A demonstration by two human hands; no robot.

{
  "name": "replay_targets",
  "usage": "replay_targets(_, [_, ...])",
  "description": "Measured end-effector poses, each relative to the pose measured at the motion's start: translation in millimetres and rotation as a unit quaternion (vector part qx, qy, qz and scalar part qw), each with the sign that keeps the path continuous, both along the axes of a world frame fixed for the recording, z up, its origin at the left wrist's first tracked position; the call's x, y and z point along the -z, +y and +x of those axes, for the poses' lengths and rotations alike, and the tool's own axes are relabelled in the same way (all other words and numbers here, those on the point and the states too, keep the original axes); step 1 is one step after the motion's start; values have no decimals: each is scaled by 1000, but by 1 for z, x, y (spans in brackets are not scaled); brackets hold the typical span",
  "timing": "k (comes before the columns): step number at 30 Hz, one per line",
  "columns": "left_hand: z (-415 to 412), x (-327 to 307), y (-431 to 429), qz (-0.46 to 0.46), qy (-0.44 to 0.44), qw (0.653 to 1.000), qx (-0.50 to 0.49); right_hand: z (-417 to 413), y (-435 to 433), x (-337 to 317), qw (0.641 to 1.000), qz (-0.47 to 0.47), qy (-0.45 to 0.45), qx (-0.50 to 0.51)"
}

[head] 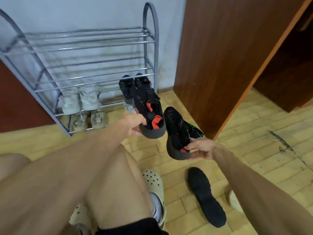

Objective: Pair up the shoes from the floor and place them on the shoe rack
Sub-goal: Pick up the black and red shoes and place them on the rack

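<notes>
Evidently each hand's grip was closed on a heel: the left hand [135, 123] held one black shoe [149, 112], the right hand [200, 149] its pair [177, 133], before the shoe rack [94, 43].

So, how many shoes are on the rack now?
6: two pale sneakers on the second-lowest shelf, two beige shoes on the lowest, two black shoes at right. Others may be hidden.

No text, brand, number or sign is showing legibly anywhere in this view. Motion blur is smearing the pale markings on the white sneakers [81, 100] and the green pattern on the black shoe [194, 131] beyond reading.
</notes>
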State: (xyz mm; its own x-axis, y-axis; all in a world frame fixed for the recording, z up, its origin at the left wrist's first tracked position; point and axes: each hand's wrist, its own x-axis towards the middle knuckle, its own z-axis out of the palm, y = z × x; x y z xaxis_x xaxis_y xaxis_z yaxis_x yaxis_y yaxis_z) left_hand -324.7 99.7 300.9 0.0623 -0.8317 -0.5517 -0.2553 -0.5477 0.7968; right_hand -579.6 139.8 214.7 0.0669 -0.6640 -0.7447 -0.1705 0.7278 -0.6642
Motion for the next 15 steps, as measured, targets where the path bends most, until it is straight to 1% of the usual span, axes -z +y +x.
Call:
replay_targets(4, [35,-28,-13,-51,-11,998,-42,33,-36,-49,997,-74,6,-11])
replay_targets(9, [80,-47,-36,-83,-47,991,-92,67,-83,-89,987,-143,67,-29])
replay_targets(11, [92,-50,-49,-95,-57,989,-100,80,-104,-101,984,-161,70,-29])
replay_targets(15, [104,-47,-86,-106,-40,989,-100,103,-151,-118,979,-189,75,-10])
